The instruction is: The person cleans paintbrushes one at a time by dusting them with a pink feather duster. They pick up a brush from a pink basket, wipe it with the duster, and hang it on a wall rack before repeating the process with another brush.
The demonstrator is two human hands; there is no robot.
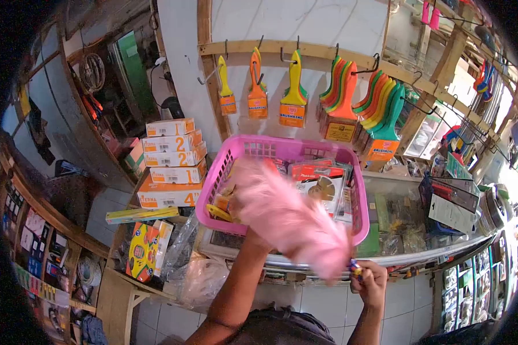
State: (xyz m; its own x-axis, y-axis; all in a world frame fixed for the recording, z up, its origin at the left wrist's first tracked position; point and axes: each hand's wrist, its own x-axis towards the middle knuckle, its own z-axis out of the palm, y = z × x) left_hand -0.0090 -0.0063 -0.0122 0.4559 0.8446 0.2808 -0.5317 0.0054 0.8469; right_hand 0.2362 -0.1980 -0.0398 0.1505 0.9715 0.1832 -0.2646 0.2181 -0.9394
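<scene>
My right hand [369, 283] is closed around the handle of a fluffy pink duster [293, 215], at the front of the glass counter. The duster's head, smeared by motion, stretches up and left across the pink plastic basket [361, 198]. My left hand [261, 237] is mostly behind the duster by the basket's front left side, so its fingers are hidden. Packaged goods [323, 187] with red and white cards lie in the basket, along with yellow-handled items [217, 212] at its left.
Paintbrushes [293, 92] hang from hooks on a wooden rail behind the basket. Stacked orange-and-white boxes [172, 174] stand to the left, with clear plastic wrapping [198, 279] below them. The glass counter [406, 221] continues right, towards a dark bin of packages [452, 201].
</scene>
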